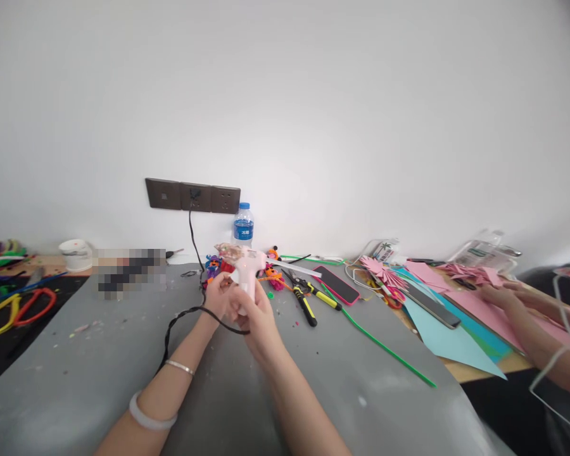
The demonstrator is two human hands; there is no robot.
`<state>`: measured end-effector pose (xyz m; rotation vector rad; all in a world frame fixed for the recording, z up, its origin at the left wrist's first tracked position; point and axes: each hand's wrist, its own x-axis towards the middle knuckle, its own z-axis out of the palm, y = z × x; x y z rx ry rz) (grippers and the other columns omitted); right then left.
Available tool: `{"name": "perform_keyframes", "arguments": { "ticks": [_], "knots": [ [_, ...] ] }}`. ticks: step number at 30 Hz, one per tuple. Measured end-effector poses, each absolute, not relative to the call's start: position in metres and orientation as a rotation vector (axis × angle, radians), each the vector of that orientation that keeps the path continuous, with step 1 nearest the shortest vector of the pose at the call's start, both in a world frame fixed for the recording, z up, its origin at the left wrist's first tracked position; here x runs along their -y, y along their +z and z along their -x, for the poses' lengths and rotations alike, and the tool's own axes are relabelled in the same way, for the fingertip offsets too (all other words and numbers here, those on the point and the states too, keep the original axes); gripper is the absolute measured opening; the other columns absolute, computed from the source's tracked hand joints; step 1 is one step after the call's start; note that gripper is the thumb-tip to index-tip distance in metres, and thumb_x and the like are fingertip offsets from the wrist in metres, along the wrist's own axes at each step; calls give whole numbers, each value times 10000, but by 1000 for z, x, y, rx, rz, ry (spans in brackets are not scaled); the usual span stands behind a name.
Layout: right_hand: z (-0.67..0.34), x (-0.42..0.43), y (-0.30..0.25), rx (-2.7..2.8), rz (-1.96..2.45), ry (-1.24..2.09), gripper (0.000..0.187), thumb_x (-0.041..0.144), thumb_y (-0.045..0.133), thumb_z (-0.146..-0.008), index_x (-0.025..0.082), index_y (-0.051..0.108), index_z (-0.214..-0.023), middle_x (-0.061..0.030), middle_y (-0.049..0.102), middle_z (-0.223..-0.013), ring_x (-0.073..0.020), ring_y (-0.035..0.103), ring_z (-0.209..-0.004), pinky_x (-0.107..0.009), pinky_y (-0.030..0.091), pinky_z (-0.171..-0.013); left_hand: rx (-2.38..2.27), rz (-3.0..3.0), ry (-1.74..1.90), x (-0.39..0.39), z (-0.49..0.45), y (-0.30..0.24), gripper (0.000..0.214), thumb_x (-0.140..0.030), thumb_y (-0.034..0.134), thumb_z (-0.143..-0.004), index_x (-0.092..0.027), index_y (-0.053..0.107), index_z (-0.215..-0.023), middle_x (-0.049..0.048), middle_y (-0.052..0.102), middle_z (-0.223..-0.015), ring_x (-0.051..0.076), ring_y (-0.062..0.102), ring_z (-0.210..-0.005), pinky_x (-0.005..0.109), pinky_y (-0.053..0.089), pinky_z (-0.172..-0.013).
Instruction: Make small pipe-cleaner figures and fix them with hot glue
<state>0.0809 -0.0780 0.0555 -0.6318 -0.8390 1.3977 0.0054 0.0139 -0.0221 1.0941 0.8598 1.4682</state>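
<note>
My right hand [254, 310] is wrapped round the handle of a pale pink glue gun [249, 263]. A long clear glue stick [299, 268] juts from its back toward the right, and its black cord [187, 311] loops below my hands. Close against the gun, my left hand [220, 297] has its fingers pinched together. A small white bit shows at those fingertips, but what it is cannot be made out. Just behind the gun lie colourful pipe-cleaner figures [213, 265], partly hidden by it.
Yellow-black pliers [305, 305], a pink-edged phone [338, 285] and a green pipe cleaner [384, 347] lie right. A water bottle [244, 228] stands by the wall sockets [196, 197]. Yellow-and-red-handled scissors [16, 311] lie left. At far right, another person's hands [508, 301] touch pink paper.
</note>
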Motion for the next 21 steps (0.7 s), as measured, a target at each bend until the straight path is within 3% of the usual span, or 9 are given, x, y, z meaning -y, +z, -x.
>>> {"name": "perform_keyframes", "arguments": {
  "ticks": [6, 8, 15, 21],
  "knots": [
    [-102, 88, 28, 713, 621, 1250, 265, 358, 678, -793, 205, 471, -858, 83, 405, -557, -74, 356, -462, -222, 275, -484, -893, -1116, 1408, -14, -7, -19, 324, -353, 788, -530, -176, 540, -638, -27, 600, -546, 161, 631, -497, 206, 450, -377],
    [-106, 87, 20, 734, 637, 1221, 283, 380, 671, -798, 202, 496, -931, 86, 392, -554, -81, 352, -463, -234, 270, -491, -904, -1123, 1402, -14, -7, -20, 337, -357, 793, -514, -178, 537, -640, -27, 597, -542, 176, 642, -502, 214, 460, -368],
    [-115, 77, 1, 854, 710, 1142, 475, 469, 666, -764, 156, 536, -1097, 76, 409, -580, -96, 393, -490, -250, 325, -505, -926, -1158, 1397, -10, -4, -16, 296, -319, 772, -543, -174, 557, -685, -31, 584, -587, 156, 640, -534, 192, 456, -389],
    [-121, 69, -15, 913, 895, 950, 399, 448, 665, -767, 153, 543, -1007, 45, 506, -620, -101, 446, -508, -250, 378, -517, -916, -1208, 1323, 0, -9, -19, 298, -365, 767, -571, -166, 595, -709, -16, 590, -622, 138, 613, -533, 177, 436, -377]
  ]
}}
